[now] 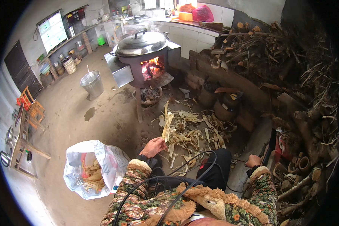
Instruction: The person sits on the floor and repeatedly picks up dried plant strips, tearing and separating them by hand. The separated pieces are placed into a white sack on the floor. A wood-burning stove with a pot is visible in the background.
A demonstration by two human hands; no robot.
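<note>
My left hand pinches the lower end of a bundle of dry corn husks, held upright above the floor. Beneath and beyond it lies a spread of loose corn husks. My right hand is curled at my right side, close to the firewood. A thin dark line runs out from its fingers, and I cannot tell whether it grips that. To my left stands an open white woven sack with corn husks inside. Ahead, a fire burns in the mouth of a metal stove.
A lidded metal pot steams on the stove. A basin of ash sits under it. Stacked firewood fills the right side. A metal bucket stands ahead left, and a wooden table is at far left. Black cables cross my lap.
</note>
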